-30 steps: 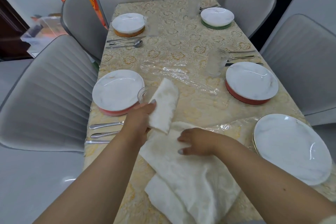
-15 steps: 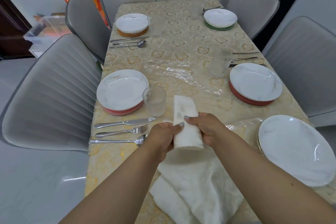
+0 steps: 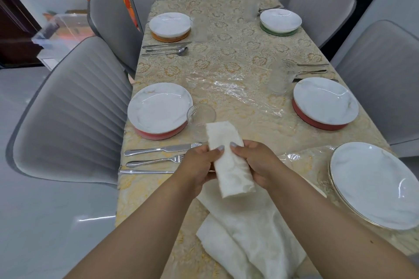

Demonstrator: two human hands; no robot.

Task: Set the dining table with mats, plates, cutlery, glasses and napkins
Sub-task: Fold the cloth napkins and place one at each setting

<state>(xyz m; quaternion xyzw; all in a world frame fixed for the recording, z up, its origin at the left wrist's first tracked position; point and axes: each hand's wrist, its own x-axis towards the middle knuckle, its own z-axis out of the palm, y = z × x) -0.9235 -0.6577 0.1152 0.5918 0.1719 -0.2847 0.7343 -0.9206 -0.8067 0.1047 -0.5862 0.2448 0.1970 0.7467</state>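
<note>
Step in hand: folding one napkin (image 3: 229,158) into a narrow strip, judged ready soon for laying at a place setting.
Landmark: near-left plate (image 3: 159,107), white on a red mat (image 3: 158,135).
Napkin position: held off the cloth, in front of and to the right of that plate, far end overlapping the glass (image 3: 200,118) just beside the plate's rim.
Left hand (image 3: 199,165): fingers curled shut on the napkin's left edge, thumb pressed on top.
Right hand (image 3: 256,163): fingers likewise closed on the right edge, thumb on top, close to the left thumb.
Fold quality: long edges look roughly parallel; near end slightly ragged, worth squaring before release.
Advice on grip: keep both thumbs pinning the top layer, slide outward along the strip to flatten the crease, avoid twisting.
Hazard: glass stands very close to the far end of the napkin; lift clear, not sweep forward, or risk tipping.
Likely target: beside the knife (image 3: 161,149) and fork (image 3: 156,161), lying nearer than the plate; a guess only.
Spare cloth: loose pile of white napkins (image 3: 249,240) well nearer than the plate, under the wrists; keep the folded strip from dragging it.
Progress: plates, mats, cutlery and glasses appear laid at four places; no napkin seen at any place yet.
</note>
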